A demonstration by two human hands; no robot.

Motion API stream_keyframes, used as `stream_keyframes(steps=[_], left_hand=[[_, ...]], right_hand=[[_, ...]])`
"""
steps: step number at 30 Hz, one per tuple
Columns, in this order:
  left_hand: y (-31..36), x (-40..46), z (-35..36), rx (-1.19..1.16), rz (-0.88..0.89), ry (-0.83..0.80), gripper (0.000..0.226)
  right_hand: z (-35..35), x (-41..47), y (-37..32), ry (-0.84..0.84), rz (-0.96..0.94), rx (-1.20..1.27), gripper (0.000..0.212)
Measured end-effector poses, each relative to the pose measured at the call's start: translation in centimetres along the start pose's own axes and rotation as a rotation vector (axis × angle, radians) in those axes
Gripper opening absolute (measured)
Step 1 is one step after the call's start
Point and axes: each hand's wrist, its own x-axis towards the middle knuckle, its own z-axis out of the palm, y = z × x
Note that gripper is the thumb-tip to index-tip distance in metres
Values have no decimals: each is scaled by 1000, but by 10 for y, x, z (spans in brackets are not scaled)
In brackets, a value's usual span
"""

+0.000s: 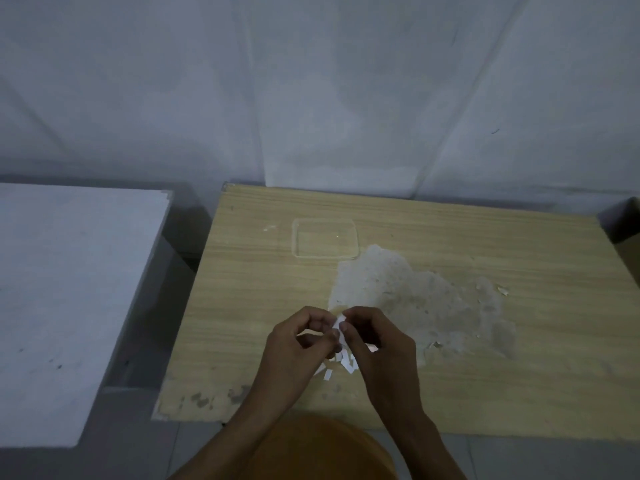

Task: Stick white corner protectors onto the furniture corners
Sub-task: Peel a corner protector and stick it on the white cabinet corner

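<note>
left hand (298, 344) + right hand (377, 344) — fingertips curled, pinching one small white paper piece (340, 322) between them | held just above wooden table (263, 299) | white paper strips (346, 363) — scattered underneath | clear square lid (325, 239) farther back

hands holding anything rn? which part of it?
Yes. Both the left hand and the right hand pinch one small white piece at its lower part; its top pokes out above the fingers. Whether protector or backing cannot be told.

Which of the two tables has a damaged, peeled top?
The wooden table under the hands; its veneer is peeled in a pale patch. The white table looks intact.
</note>
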Motion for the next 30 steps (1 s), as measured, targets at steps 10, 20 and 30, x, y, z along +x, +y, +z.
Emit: stream_keyframes(steps=[10, 20, 30], left_hand=[[-8, 9, -16, -3, -73, -57, 13], [-6, 13, -20, 168, -7, -170, 16], [-3, 16, -15, 212, -20, -300, 20]], right_hand=[[-5, 11, 8, -121, -276, -233, 14], [-24, 10, 7, -194, -251, -257, 9], [-38, 4, 7, -241, -310, -379, 2]])
